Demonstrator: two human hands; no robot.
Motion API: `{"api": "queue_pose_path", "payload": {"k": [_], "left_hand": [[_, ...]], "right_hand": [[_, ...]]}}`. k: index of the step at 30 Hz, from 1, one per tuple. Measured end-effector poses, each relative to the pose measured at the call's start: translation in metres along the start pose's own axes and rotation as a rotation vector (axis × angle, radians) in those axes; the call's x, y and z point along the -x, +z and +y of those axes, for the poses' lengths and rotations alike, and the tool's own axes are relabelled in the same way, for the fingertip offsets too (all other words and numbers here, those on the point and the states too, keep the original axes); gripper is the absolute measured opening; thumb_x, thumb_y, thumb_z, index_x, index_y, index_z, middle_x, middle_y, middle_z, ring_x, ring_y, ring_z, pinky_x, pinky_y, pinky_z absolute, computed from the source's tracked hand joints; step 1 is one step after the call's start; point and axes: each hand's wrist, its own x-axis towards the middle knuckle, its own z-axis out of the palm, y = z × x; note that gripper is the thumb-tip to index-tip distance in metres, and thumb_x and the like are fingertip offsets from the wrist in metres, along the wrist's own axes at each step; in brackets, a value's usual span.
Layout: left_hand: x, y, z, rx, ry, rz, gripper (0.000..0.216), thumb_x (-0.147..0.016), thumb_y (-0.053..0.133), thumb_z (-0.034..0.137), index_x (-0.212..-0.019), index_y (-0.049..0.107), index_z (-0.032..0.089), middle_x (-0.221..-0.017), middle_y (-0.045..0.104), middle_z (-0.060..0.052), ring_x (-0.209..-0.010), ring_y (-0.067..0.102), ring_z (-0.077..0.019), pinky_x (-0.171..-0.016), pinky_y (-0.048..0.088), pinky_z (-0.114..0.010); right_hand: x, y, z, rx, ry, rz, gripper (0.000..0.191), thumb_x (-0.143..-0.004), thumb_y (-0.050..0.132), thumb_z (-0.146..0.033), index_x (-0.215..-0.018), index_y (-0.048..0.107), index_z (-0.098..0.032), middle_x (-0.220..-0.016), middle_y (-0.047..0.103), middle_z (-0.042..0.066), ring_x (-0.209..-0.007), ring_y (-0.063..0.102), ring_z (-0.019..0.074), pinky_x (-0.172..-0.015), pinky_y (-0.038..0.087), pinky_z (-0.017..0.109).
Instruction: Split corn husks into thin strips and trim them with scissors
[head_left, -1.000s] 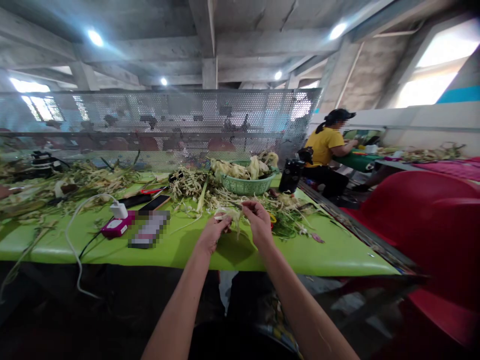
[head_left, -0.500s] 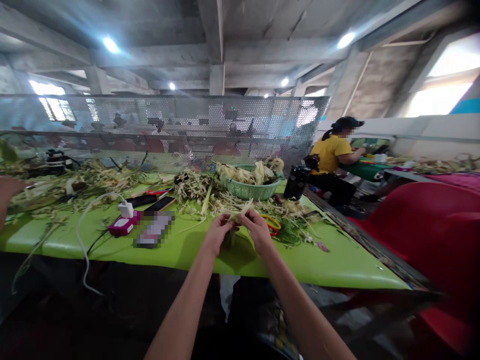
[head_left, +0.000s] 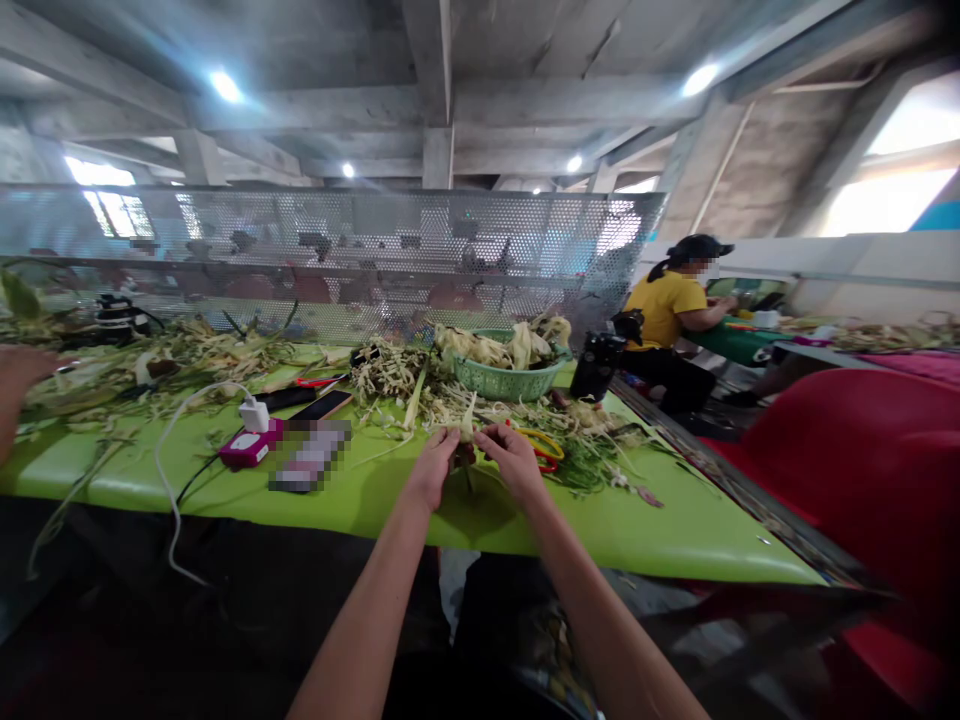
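Between my two hands, over the front part of the green-topped table point(head_left: 637, 545), is a pale strip that looks like corn husk point(head_left: 469, 416). My left hand point(head_left: 432, 468) pinches it from the left, fingers closed. From the other side my right hand point(head_left: 513, 460) grips the same piece with thumb and fingertips. The pale end points upward above the fingers, while a thin darker part hangs below them. Just right of my right hand lie scissors with yellow and red handles point(head_left: 546, 448), beside green sprigs point(head_left: 589, 462).
Behind the hands stands a green basket point(head_left: 510, 382) of husks, with a black device point(head_left: 597, 366) to its right. Phones point(head_left: 322, 408) and a magenta power block point(head_left: 251, 446) lie left. Another person's hand point(head_left: 22, 375) is at far left; a co-worker point(head_left: 667, 310) sits right.
The pale end of the husk, which leaned to the right, now stands nearly upright between my hands. My right fingers have shifted slightly lower on it.
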Motion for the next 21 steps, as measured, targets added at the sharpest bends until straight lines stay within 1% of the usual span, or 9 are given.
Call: {"api": "queue_pose_path", "payload": {"k": [3,6,9,12,14,16,18,21], "left_hand": [[-0.0008,-0.0018,0.0010,0.037,-0.017,0.011,0.036,-0.065,0.076,0.039,-0.087,0.062,0.014,-0.068,0.061,0.000,-0.058,0.056,-0.0095,-0.059,0.046,-0.023],[-0.0019,-0.0037,0.0013,0.052,-0.036,0.028,0.034,-0.066,0.074,0.040,-0.082,0.058,0.015,-0.062,0.056,0.003,-0.052,0.051,-0.0079,-0.058,0.046,-0.024],[-0.0024,-0.0042,0.0018,0.050,-0.009,0.020,0.034,-0.066,0.074,0.041,-0.076,0.052,0.017,-0.056,0.050,0.005,-0.049,0.045,-0.0070,-0.059,0.045,-0.023],[-0.0023,-0.0035,0.0022,0.027,0.022,0.010,0.035,-0.067,0.073,0.043,-0.074,0.049,0.018,-0.056,0.045,0.006,-0.051,0.042,-0.0067,-0.059,0.042,-0.022],[-0.0018,-0.0029,0.0018,-0.070,0.054,0.036,0.036,-0.068,0.071,0.046,-0.073,0.048,0.018,-0.059,0.045,0.006,-0.052,0.041,-0.0072,-0.057,0.038,-0.022],[-0.0012,-0.0022,0.0007,-0.223,0.099,0.045,0.037,-0.070,0.068,0.050,-0.072,0.049,0.018,-0.061,0.044,0.005,-0.055,0.040,-0.0079,-0.055,0.035,-0.022],[-0.0005,-0.0014,-0.0007,-0.352,0.123,0.000,0.038,-0.071,0.066,0.052,-0.071,0.050,0.018,-0.062,0.043,0.005,-0.056,0.039,-0.0087,-0.054,0.032,-0.022],[0.0009,-0.0005,-0.0022,-0.432,0.074,-0.105,0.040,-0.073,0.062,0.056,-0.073,0.050,0.018,-0.061,0.041,0.005,-0.056,0.036,-0.0092,-0.053,0.028,-0.023]], "right_hand": [[0.0009,0.0000,-0.0005,0.036,-0.015,-0.009,0.035,-0.072,0.067,-0.051,-0.065,0.055,-0.019,-0.059,0.049,-0.003,-0.056,0.042,0.0126,-0.053,0.034,0.026],[0.0004,-0.0004,-0.0012,0.055,-0.040,0.031,0.036,-0.072,0.066,-0.053,-0.066,0.054,-0.019,-0.058,0.049,-0.003,-0.055,0.041,0.0124,-0.053,0.034,0.026],[-0.0009,-0.0019,0.0001,0.073,-0.038,0.084,0.038,-0.071,0.066,-0.053,-0.064,0.052,-0.019,-0.056,0.046,-0.003,-0.055,0.039,0.0123,-0.051,0.032,0.025],[-0.0022,-0.0035,0.0023,0.084,-0.033,0.111,0.035,-0.072,0.066,-0.050,-0.064,0.052,-0.019,-0.056,0.044,-0.003,-0.055,0.038,0.0123,-0.051,0.030,0.026],[-0.0029,-0.0040,0.0030,0.069,-0.045,0.088,0.032,-0.074,0.065,-0.049,-0.069,0.056,-0.018,-0.061,0.050,-0.002,-0.059,0.042,0.0137,-0.055,0.033,0.026],[-0.0032,-0.0038,0.0030,0.026,-0.068,0.034,0.029,-0.076,0.064,-0.047,-0.077,0.061,-0.019,-0.071,0.057,0.001,-0.067,0.049,0.0158,-0.062,0.038,0.028],[-0.0032,-0.0035,0.0027,-0.023,-0.085,-0.001,0.026,-0.077,0.063,-0.045,-0.080,0.063,-0.019,-0.076,0.059,0.002,-0.072,0.051,0.0167,-0.066,0.040,0.028],[-0.0028,-0.0032,0.0028,-0.095,-0.062,0.045,0.023,-0.074,0.067,-0.042,-0.073,0.063,-0.019,-0.069,0.057,0.000,-0.067,0.050,0.0152,-0.064,0.040,0.028]]}}
